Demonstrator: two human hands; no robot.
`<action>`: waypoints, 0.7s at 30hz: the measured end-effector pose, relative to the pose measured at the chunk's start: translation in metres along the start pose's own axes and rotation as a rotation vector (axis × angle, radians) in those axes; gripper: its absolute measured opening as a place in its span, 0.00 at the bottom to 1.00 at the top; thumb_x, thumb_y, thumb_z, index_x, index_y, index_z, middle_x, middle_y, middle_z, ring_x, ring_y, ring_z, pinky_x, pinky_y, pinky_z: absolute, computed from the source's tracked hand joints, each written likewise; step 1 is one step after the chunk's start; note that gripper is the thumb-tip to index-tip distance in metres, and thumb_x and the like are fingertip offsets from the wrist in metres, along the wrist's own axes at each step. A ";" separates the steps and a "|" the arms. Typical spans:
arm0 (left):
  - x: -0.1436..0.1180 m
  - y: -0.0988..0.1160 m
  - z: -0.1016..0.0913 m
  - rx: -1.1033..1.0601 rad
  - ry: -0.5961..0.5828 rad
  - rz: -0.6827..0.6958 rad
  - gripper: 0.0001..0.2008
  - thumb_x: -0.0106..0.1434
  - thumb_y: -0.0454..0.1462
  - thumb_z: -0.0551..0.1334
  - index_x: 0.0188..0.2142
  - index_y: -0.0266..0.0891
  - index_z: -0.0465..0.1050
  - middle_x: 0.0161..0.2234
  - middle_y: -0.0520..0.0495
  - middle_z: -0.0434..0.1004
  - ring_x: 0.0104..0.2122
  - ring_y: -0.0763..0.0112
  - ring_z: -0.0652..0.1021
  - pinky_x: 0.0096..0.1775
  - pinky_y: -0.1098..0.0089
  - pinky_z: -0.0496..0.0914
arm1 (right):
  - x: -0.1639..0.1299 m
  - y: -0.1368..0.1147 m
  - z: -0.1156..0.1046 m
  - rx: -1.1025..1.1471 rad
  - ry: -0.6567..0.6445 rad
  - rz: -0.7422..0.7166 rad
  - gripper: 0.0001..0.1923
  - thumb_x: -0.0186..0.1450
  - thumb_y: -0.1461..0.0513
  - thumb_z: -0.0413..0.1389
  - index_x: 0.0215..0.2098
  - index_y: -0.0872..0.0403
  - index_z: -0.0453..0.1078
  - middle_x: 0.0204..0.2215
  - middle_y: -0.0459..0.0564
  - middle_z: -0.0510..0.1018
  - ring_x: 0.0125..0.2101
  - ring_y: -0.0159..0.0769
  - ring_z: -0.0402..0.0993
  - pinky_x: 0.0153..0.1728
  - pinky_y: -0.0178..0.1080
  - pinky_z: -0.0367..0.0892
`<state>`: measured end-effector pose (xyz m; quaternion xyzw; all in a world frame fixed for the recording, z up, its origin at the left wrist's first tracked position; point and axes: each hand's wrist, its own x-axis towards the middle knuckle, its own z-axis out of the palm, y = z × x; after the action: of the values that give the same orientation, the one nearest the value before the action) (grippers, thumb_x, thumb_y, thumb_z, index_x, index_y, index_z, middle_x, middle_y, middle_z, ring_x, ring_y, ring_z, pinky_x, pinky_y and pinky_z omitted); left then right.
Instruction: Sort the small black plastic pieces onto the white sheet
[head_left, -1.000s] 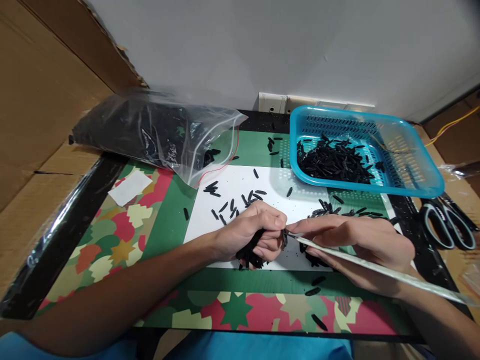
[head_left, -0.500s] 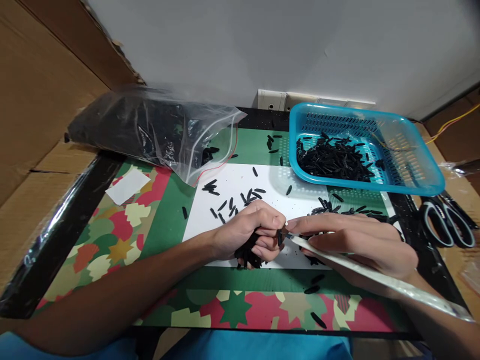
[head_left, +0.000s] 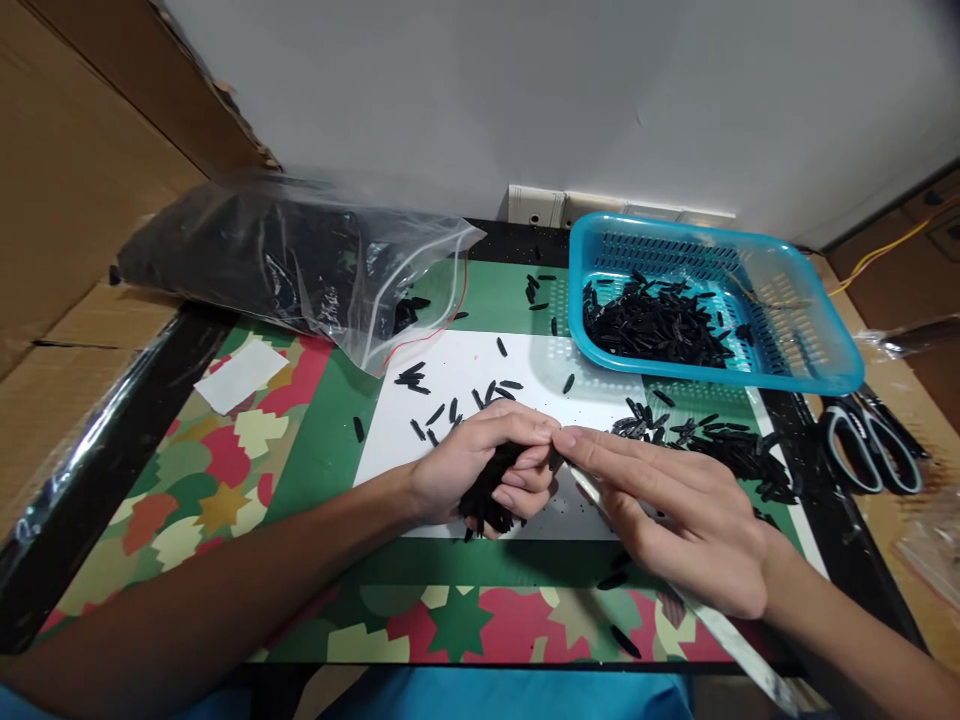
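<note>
My left hand (head_left: 457,455) is closed around a bunch of small, slender black pieces (head_left: 489,495), held over the white sheet (head_left: 420,490). Its thumb and forefinger meet at the tip, where part of a single black piece shows. My right hand (head_left: 682,510) grips a long, thin, pale-handled tool (head_left: 739,645) that runs back under the palm. The tool's tip is at the left fingertips and mostly hidden, so its kind is unclear. Fingertips of both hands touch. More loose black pieces (head_left: 739,455) lie in a heap beyond my right hand.
A blue basket (head_left: 720,376) holding black pieces stands at the back right. At the back left lies a clear zip bag (head_left: 300,275) filled with dark contents. Scissors (head_left: 862,450) rest at the right edge; a white paper slip (head_left: 240,375) is on the left.
My right hand has rolled over, its fingers now stretched along the top of the tool, whose rear end has swung down and left. The left hand keeps its grip. The view has shifted slightly.
</note>
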<state>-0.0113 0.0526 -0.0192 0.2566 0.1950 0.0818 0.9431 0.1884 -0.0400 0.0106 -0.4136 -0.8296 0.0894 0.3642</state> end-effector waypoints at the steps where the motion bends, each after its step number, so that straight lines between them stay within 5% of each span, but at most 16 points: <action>1: 0.000 0.000 -0.001 -0.003 -0.003 -0.002 0.15 0.66 0.36 0.58 0.22 0.36 0.63 0.17 0.56 0.54 0.16 0.81 0.58 0.18 0.81 0.53 | 0.000 -0.001 0.001 -0.002 0.012 0.002 0.21 0.68 0.74 0.50 0.54 0.59 0.75 0.48 0.56 0.85 0.49 0.41 0.84 0.51 0.37 0.82; 15: -0.003 0.000 -0.002 0.009 -0.077 0.045 0.13 0.67 0.40 0.59 0.27 0.36 0.67 0.18 0.58 0.53 0.17 0.81 0.57 0.19 0.80 0.52 | -0.001 0.007 0.013 -0.161 0.121 -0.081 0.13 0.66 0.74 0.50 0.42 0.57 0.74 0.45 0.60 0.85 0.48 0.40 0.84 0.49 0.39 0.83; 21: 0.000 -0.002 0.003 0.119 -0.026 0.047 0.15 0.70 0.38 0.61 0.26 0.37 0.64 0.17 0.60 0.51 0.16 0.83 0.56 0.18 0.81 0.51 | -0.009 0.014 0.017 -0.314 0.105 -0.274 0.09 0.65 0.74 0.54 0.33 0.55 0.69 0.51 0.65 0.82 0.57 0.52 0.77 0.50 0.49 0.82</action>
<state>-0.0100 0.0496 -0.0181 0.3176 0.1812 0.0887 0.9265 0.1898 -0.0352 -0.0128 -0.3529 -0.8616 -0.1131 0.3468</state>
